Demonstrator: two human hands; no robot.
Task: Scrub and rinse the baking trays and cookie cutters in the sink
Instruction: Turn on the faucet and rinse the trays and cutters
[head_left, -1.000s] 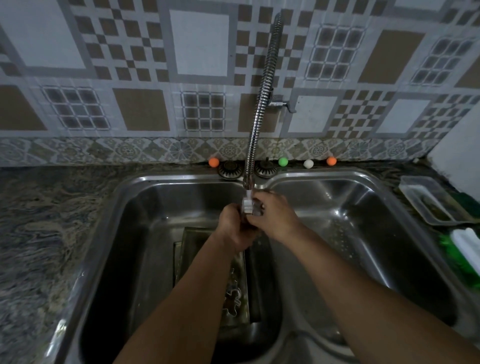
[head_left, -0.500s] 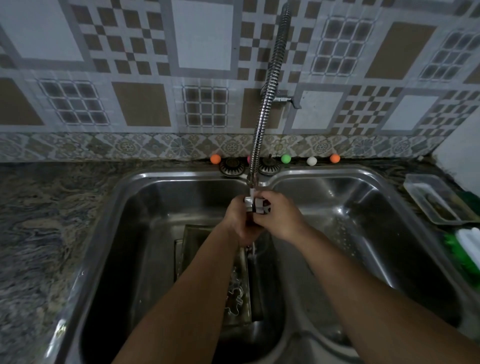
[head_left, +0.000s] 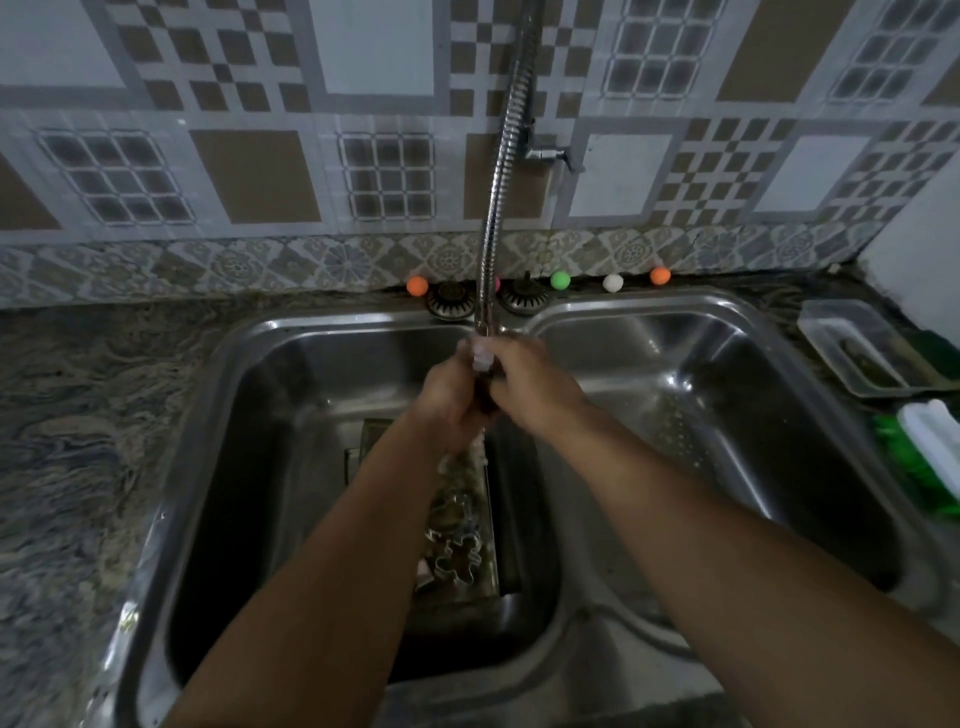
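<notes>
In the left basin of the steel sink (head_left: 249, 395) lies a baking tray (head_left: 358, 457), mostly hidden under my forearm. Several metal cookie cutters (head_left: 457, 556) rest on it, one shaped like a gingerbread figure. My left hand (head_left: 444, 400) and my right hand (head_left: 530, 387) are pressed together, fingers curled, right under the white nozzle (head_left: 480, 358) of the coiled faucet hose (head_left: 498, 197). Water (head_left: 478, 452) falls from between them onto the tray. Whether anything is held between my hands is hidden.
The right basin (head_left: 727, 415) holds nothing I can make out. A clear plastic container (head_left: 852, 358) and a green brush with a white handle (head_left: 924, 452) sit on the right counter. Small coloured balls (head_left: 560, 280) and two strainer plugs (head_left: 449, 300) line the back edge.
Water has started to run and now splashes down below my hands. Both hands stay joined under the nozzle, shifting only slightly.
</notes>
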